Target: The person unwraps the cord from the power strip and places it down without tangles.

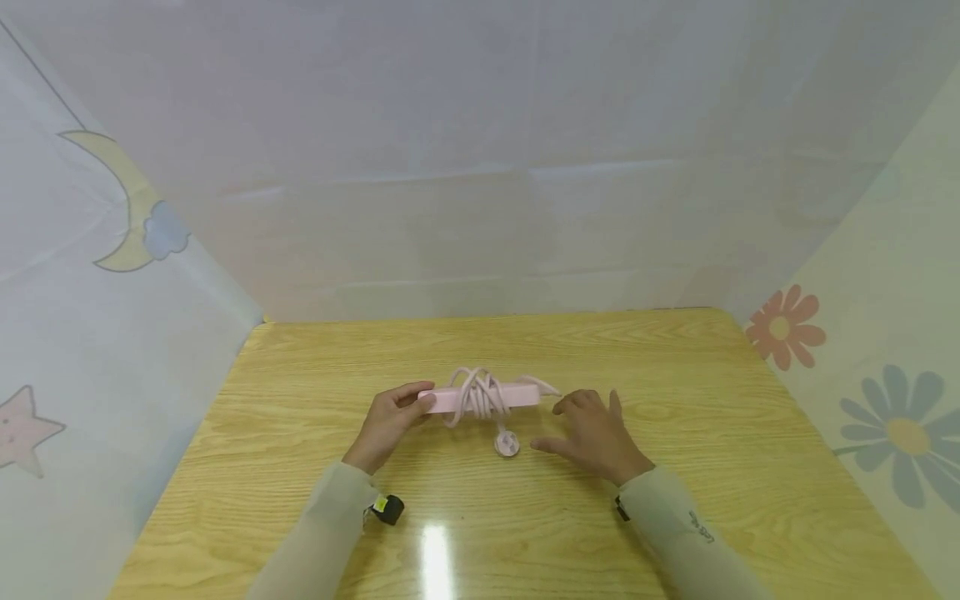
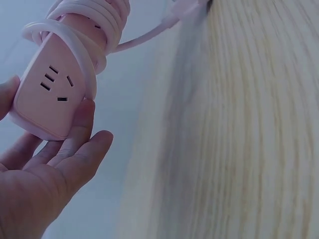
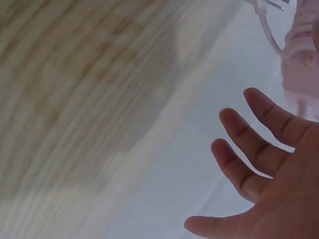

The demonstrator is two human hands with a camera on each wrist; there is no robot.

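Note:
A pink power strip has its pale pink cord wound several times round its middle. My left hand grips the strip's left end between thumb and fingers. In the left wrist view, socket slots show on the face of the power strip beside the fingertips. The plug hangs from the cord below the strip, with its pins showing. To the right of the strip, my right hand is spread, holding nothing. Its fingers stand apart from the strip's right end, where the cord comes out.
A wood-grain table lies beneath both hands. Pale cloth walls rise at the back and on both sides, printed with a moon and flowers. A black wrist device sits by the left sleeve.

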